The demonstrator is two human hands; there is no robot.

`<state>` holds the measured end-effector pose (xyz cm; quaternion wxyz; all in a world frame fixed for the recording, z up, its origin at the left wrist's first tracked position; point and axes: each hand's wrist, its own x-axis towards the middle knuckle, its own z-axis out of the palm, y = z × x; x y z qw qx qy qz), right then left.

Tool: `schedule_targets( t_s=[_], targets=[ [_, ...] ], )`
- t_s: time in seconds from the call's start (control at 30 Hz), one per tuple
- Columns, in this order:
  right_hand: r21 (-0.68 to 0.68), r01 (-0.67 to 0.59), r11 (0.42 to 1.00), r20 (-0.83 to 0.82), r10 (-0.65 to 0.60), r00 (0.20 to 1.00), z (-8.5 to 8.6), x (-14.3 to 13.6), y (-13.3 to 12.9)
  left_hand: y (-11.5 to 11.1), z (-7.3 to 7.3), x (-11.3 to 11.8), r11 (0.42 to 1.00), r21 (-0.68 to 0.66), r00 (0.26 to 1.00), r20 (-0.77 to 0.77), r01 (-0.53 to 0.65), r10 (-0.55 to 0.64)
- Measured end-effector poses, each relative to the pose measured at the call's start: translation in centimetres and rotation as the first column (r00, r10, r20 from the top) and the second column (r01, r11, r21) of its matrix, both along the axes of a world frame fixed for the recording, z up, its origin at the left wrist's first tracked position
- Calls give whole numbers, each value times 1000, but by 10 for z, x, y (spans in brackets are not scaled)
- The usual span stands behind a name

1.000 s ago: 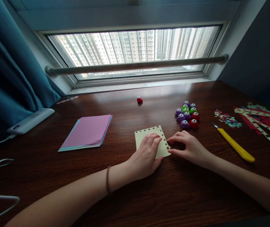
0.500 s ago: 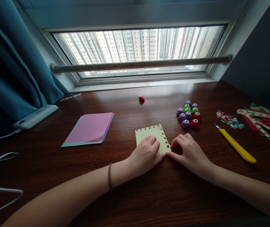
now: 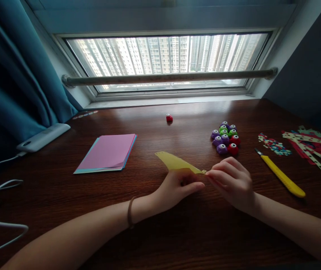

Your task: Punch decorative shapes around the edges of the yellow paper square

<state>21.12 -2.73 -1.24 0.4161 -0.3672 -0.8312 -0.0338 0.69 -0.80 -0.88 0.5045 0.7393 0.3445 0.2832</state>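
A yellow sheet of paper (image 3: 175, 162) is raised off the desk and tilted, so it shows nearly edge-on. My left hand (image 3: 177, 187) is closed on its near side, the thumb stretched toward the right. At the sheet's right end my right hand (image 3: 230, 183) pinches the corner between thumb and fingers. A small ragged bit of paper (image 3: 204, 171) sticks out by those fingertips. Beyond my right hand stand several purple, green and red craft punches (image 3: 224, 138) in a cluster.
Pink and blue paper squares (image 3: 106, 152) lie stacked at left. A yellow-handled craft knife (image 3: 284, 176) rests at right, near paper confetti (image 3: 274, 144) and cut paper strips (image 3: 312, 144). One red punch (image 3: 169, 118) stands toward the window. A white device (image 3: 44, 138) with a cable lies far left.
The yellow sheet, flat on the desk before with star holes along two edges, is now lifted and tilted. My left hand has turned to grip it, and my right fingers have closed on its corner.
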Motion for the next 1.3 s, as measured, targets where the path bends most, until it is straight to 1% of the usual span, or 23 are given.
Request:
schedule_targets(
  t_s=[0.03,0.1,0.2,0.37,0.47,0.63,0.73,0.77,0.83,0.93,1.03,1.13,1.23,1.3],
  targets=[
    [35,-26,999,27,25,999,1,1,-1,0,1,2,995,-95,997,78,25,-17],
    [68,-63,996,86,57,995,3,3,-3,1,2,4,976,-215,983,184,39,1],
    [79,-90,993,154,77,985,4,4,-6,3,2,6,958,-285,972,228,19,49],
    [69,-152,986,166,139,976,4,2,-7,1,2,5,949,-315,965,250,8,75],
    [54,-163,985,178,152,972,4,1,-8,-1,1,5,949,-314,969,232,-10,87],
    [62,-184,981,197,169,966,5,-1,-10,-8,1,4,981,-192,993,96,-42,61],
    [61,-210,976,200,194,960,7,-4,-12,-11,5,4,989,-142,996,74,-43,54],
    [36,-214,976,179,204,962,7,-5,-12,-11,6,4,990,-133,996,74,-42,52],
    [-72,-217,973,85,223,971,9,-9,-13,-12,7,4,991,-127,995,82,-38,49],
    [-274,-233,933,-116,209,971,11,-14,-13,-12,7,4,993,-115,995,94,-34,45],
    [-424,-238,874,-225,153,962,12,-17,-13,-12,5,4,996,-83,995,89,-35,42],
    [-548,-268,792,-297,116,948,13,-16,-14,-12,4,4,996,-79,996,85,-31,37],
    [-624,-326,710,-352,116,929,14,-16,-13,-11,4,3,994,-106,996,83,-17,26],
    [-649,-352,675,-370,124,921,14,-16,-12,-11,4,2,993,-118,997,75,-4,13]
  ],
)
